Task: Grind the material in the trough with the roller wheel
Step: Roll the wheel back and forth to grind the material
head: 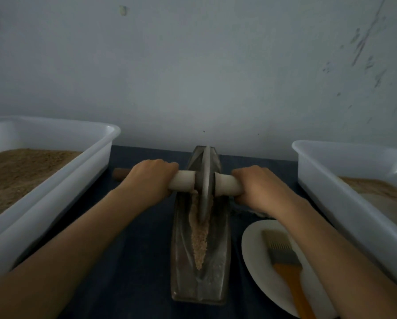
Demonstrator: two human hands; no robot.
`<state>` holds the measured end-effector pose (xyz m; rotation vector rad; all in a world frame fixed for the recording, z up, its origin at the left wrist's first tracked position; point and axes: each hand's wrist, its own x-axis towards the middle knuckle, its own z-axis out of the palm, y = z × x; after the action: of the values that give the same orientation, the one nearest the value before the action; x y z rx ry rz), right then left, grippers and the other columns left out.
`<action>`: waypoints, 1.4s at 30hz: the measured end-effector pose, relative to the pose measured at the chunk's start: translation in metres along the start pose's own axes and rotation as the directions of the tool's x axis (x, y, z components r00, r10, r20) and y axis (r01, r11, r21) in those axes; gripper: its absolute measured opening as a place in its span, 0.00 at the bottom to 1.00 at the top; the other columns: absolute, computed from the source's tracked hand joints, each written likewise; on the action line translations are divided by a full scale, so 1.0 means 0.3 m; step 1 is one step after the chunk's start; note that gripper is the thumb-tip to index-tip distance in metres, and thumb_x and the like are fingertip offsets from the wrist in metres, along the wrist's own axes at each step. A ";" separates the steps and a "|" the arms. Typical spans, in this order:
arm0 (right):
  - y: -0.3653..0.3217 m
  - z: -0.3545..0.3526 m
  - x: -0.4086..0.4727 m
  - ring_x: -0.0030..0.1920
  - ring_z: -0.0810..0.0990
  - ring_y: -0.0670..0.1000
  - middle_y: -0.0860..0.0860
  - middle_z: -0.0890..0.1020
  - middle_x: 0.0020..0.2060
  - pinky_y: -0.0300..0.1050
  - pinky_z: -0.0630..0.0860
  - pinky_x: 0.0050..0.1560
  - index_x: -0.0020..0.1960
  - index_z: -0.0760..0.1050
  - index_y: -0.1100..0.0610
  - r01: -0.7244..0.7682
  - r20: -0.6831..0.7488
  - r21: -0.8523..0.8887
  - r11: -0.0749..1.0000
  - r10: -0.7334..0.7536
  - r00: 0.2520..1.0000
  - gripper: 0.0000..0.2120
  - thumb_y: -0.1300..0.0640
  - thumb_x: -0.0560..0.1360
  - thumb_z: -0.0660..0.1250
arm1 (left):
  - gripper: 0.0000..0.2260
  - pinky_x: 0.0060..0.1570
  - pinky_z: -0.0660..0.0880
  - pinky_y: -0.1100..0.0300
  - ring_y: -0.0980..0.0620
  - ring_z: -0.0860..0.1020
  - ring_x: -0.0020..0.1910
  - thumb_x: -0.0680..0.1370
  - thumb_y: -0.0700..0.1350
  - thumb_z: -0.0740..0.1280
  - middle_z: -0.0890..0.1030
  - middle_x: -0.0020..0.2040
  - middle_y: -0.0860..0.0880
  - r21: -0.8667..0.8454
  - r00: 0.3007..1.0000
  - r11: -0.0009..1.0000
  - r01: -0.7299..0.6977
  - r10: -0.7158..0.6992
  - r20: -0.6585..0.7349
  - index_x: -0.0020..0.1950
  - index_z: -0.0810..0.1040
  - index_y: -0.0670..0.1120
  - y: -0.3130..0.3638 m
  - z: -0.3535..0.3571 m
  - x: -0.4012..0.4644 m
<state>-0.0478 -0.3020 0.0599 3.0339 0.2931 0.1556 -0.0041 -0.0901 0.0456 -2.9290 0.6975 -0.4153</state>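
Note:
A long metal trough (218,261) lies lengthwise in front of me on the dark blue table. A line of tan granular material (199,242) fills its groove. The grey roller wheel (205,180) stands upright in the groove, in the trough's far half, on a pale axle handle (183,180) that sticks out to both sides. My left hand (150,178) grips the left end of the axle. My right hand (259,185) grips the right end. The wheel's lower rim is sunk in the material.
A white plastic bin (61,180) of brown powder stands at the left and another white bin (335,187) at the right. A white plate (257,261) with an orange-handled brush (282,256) lies near right, under my right forearm. A grey wall closes the back.

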 end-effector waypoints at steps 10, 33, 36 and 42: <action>-0.039 -0.134 -0.150 0.36 0.78 0.47 0.53 0.83 0.40 0.36 0.67 0.29 0.47 0.80 0.59 0.119 0.348 0.113 0.986 -0.151 0.925 0.10 0.56 0.68 0.71 | 0.11 0.38 0.69 0.69 0.59 0.74 0.43 0.71 0.50 0.70 0.76 0.45 0.56 -0.110 0.864 0.981 -0.160 0.193 0.466 0.51 0.73 0.54 0.005 -0.164 -0.118; 0.015 0.026 0.028 0.46 0.78 0.53 0.52 0.80 0.47 0.42 0.65 0.39 0.47 0.72 0.53 -0.014 -0.094 0.017 1.000 0.016 0.995 0.04 0.56 0.73 0.66 | 0.13 0.44 0.64 0.59 0.48 0.76 0.54 0.75 0.48 0.66 0.77 0.55 0.48 0.009 0.998 0.999 0.034 -0.033 -0.048 0.56 0.69 0.48 0.005 0.010 0.015; -0.010 -0.039 -0.021 0.43 0.79 0.51 0.52 0.81 0.45 0.41 0.69 0.37 0.48 0.76 0.55 0.011 0.147 0.043 0.999 -0.017 0.989 0.08 0.55 0.70 0.70 | 0.16 0.46 0.65 0.60 0.50 0.76 0.55 0.73 0.49 0.68 0.77 0.56 0.49 -0.026 0.987 0.999 -0.022 0.026 0.159 0.59 0.71 0.50 0.002 -0.041 -0.020; -0.047 -0.130 -0.132 0.43 0.78 0.50 0.49 0.78 0.40 0.40 0.71 0.39 0.50 0.78 0.56 0.095 0.328 0.081 0.992 -0.116 0.938 0.11 0.55 0.69 0.72 | 0.16 0.39 0.67 0.69 0.60 0.73 0.42 0.71 0.50 0.71 0.75 0.45 0.57 -0.066 0.891 0.988 -0.137 0.152 0.428 0.57 0.74 0.54 0.003 -0.135 -0.099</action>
<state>-0.0933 -0.2928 0.0936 3.0248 0.4364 -0.3778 -0.0418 -0.0789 0.0771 -2.8168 0.8466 0.2617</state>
